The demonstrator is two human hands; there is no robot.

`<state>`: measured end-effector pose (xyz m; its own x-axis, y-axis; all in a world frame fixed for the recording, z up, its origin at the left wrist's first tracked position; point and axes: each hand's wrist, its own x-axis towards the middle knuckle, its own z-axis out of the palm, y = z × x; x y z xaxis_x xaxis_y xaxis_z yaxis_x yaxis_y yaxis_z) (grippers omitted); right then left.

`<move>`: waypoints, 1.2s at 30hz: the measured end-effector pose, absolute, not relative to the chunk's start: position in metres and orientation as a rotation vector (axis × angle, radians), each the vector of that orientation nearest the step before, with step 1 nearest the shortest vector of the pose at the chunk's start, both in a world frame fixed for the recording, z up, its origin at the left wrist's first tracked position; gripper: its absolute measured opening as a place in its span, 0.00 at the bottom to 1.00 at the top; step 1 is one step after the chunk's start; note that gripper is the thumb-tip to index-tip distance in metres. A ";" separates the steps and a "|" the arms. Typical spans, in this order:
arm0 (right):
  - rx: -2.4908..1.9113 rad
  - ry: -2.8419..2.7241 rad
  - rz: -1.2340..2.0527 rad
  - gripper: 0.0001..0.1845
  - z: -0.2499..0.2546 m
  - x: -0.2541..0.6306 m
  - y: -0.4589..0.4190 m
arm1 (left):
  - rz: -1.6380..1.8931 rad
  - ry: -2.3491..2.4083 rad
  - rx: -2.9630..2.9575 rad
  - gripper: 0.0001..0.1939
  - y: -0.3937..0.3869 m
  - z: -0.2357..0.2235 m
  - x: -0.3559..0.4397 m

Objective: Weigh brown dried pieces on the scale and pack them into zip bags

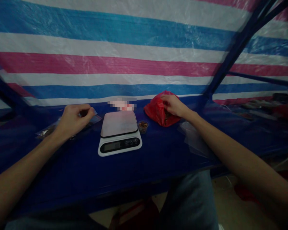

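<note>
My left hand is left of the scale, thumb and fingertips pinched together at the edge of a small clear plastic bag. Beneath that wrist lies another clear bag with dark contents. At the mouth of a red plastic bag, my right hand has its fingers curled against the plastic; some fingertips are hidden. Brownish contents show inside the red bag. Between the hands stands a white kitchen scale with a bare plate and a display that seems to read zero. A small clear cup with brown pieces touches or nearly touches its right side.
Flat clear plastic bags lie under my right forearm. Behind the scale is a blurred-out pale and red item. The blue table ends near my knees. A striped sheet and blue frame bars close off the back.
</note>
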<state>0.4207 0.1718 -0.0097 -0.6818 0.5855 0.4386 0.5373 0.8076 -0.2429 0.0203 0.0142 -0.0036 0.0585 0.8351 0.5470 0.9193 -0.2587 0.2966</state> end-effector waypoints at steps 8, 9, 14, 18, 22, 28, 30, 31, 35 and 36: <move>-0.912 -2.050 -0.036 0.11 0.028 0.429 0.150 | -1.005 -1.808 -2.213 0.21 0.015 -0.004 0.026; -0.864 -2.027 -0.010 0.10 0.032 0.422 0.141 | -1.009 -1.802 -2.223 0.21 0.015 -0.003 0.027; -0.594 -2.208 0.366 0.08 0.023 0.378 0.093 | -0.965 -1.819 -2.229 0.21 0.014 -0.005 0.025; -0.536 -2.370 0.568 0.09 0.003 0.359 0.079 | -0.951 -1.835 -2.178 0.22 0.016 -0.007 0.016; -0.560 -2.371 0.575 0.08 -0.001 0.360 0.078 | -0.923 -1.847 -2.189 0.22 0.016 -0.008 0.012; -0.512 -2.417 0.570 0.09 0.007 0.364 0.073 | -0.959 -1.898 -2.173 0.21 0.018 -0.010 0.014; -0.498 -2.426 0.582 0.10 0.009 0.364 0.072 | -0.973 -1.902 -2.160 0.21 0.018 -0.009 0.014; -0.494 -2.425 0.591 0.10 0.010 0.364 0.072 | -0.976 -1.907 -2.153 0.21 0.018 -0.009 0.014; -0.509 -2.382 0.603 0.09 0.012 0.364 0.071 | -0.980 -1.910 -2.155 0.21 0.018 -0.009 0.013; -0.516 -2.371 0.607 0.09 0.011 0.363 0.071 | -0.977 -1.904 -2.165 0.21 0.018 -0.009 0.013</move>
